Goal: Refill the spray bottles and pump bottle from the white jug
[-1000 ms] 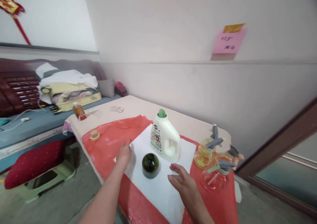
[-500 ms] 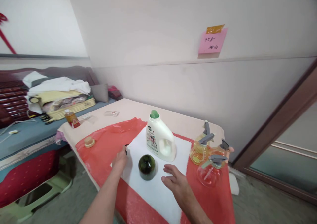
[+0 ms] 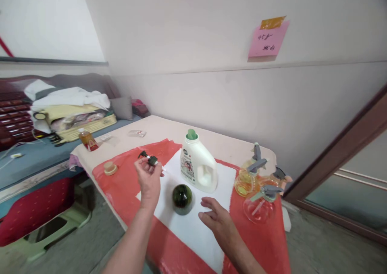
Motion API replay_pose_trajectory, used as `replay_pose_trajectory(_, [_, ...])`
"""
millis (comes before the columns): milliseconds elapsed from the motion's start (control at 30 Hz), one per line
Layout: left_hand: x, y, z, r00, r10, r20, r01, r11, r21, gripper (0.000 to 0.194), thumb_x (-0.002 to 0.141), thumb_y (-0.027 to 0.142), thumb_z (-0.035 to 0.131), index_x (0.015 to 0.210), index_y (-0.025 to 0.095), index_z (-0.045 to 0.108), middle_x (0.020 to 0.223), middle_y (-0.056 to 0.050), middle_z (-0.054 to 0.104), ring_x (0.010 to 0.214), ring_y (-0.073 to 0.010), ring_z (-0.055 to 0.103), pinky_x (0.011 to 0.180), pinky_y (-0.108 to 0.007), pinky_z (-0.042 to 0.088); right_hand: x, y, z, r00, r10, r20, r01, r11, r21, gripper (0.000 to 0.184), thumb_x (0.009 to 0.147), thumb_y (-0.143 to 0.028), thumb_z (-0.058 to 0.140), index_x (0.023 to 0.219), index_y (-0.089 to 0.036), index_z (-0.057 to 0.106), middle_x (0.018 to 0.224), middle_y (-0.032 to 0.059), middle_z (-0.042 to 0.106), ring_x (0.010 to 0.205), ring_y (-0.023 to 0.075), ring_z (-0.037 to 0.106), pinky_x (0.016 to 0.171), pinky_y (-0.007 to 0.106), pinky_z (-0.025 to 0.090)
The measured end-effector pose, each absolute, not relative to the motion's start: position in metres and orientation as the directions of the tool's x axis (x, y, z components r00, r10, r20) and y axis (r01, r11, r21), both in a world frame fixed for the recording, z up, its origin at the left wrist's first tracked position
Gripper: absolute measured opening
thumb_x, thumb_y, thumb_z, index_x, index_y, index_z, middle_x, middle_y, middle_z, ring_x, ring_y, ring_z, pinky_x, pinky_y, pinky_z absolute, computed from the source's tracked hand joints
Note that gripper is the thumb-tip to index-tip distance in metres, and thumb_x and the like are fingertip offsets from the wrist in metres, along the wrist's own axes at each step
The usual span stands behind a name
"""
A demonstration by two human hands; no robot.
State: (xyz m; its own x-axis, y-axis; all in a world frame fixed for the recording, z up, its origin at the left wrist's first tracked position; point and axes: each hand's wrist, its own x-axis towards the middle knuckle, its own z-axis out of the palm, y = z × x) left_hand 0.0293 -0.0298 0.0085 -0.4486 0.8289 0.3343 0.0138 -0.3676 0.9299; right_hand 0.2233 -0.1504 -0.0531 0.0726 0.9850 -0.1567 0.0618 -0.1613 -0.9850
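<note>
My left hand (image 3: 148, 178) is raised above the table with its fingers closed on a small black pump head (image 3: 150, 159) that has a white tube. My right hand (image 3: 215, 218) hovers open, fingers spread, just right of a dark green round bottle (image 3: 182, 198) without touching it. That bottle stands on a white cloth (image 3: 196, 225). Behind it stands a white detergent jug (image 3: 198, 166) with a green cap.
A red plastic sheet (image 3: 127, 177) covers the beige table (image 3: 169, 128). Several amber spray bottles (image 3: 254, 177) stand at the right. A small round lid (image 3: 110, 168) and a small orange bottle (image 3: 86, 140) sit at the left. A red stool (image 3: 33, 209) stands beside the table.
My left hand has lifted off the cloth's left edge and now holds the black pump head up in the air. My right hand has barely moved.
</note>
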Motion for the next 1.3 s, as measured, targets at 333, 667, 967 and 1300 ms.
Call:
replay_pose_trajectory(333, [0.046,-0.046,-0.023,-0.144,0.862,0.486,0.402,-0.398,0.824,0.028,0.083,0.034,0.06,0.103,0.025,0.042,0.094,-0.004,0.067,0.076,-0.0176,0.065,0.072,-0.031,0.05,0.223,-0.152,-0.046,0.083,0.983,-0.163,0.033,-0.166,-0.986,0.055,0.067,-0.048,0.064,0.11,-0.016,0.053,0.122,0.0203,0.058,0.083,0.0238,0.063,0.086,0.044,0.046])
replay_pose_trajectory(667, [0.058,-0.068,-0.03,0.234,0.959,0.162,0.681,-0.28,0.677,0.028,0.078,0.023,0.058,0.102,0.03,0.046,0.088,0.001,0.063,0.08,-0.0212,0.062,0.071,-0.029,0.042,0.229,-0.151,-0.044,0.088,0.982,-0.166,0.018,-0.168,-0.986,0.058,0.066,-0.051,0.064,0.111,-0.016,0.052,0.122,0.021,0.057,0.08,0.022,0.062,0.088,0.045,0.044])
replay_pose_trajectory(967, [0.053,-0.054,-0.033,0.072,0.989,0.128,0.626,-0.145,0.766,0.025,0.079,0.025,0.059,0.096,0.029,0.041,0.071,0.004,0.058,0.066,-0.0189,0.059,0.065,-0.027,0.041,0.228,-0.149,-0.051,0.111,0.978,-0.174,-0.026,-0.172,-0.985,0.06,0.062,-0.049,0.066,0.11,-0.017,0.051,0.12,0.02,0.058,0.099,0.0294,0.062,0.092,0.046,0.044])
replay_pose_trajectory(1300, [0.056,-0.061,-0.005,-0.021,0.988,0.153,0.22,-0.145,0.965,0.042,0.068,0.029,0.074,0.101,0.027,0.047,0.081,0.002,0.07,0.077,-0.0201,0.068,0.074,-0.031,0.051,0.216,-0.149,-0.052,0.133,0.932,-0.338,-0.384,-0.266,-0.884,0.095,0.047,-0.045,0.083,0.131,-0.028,0.042,0.148,0.0155,0.039,0.13,0.0352,0.044,0.098,0.05,0.039])
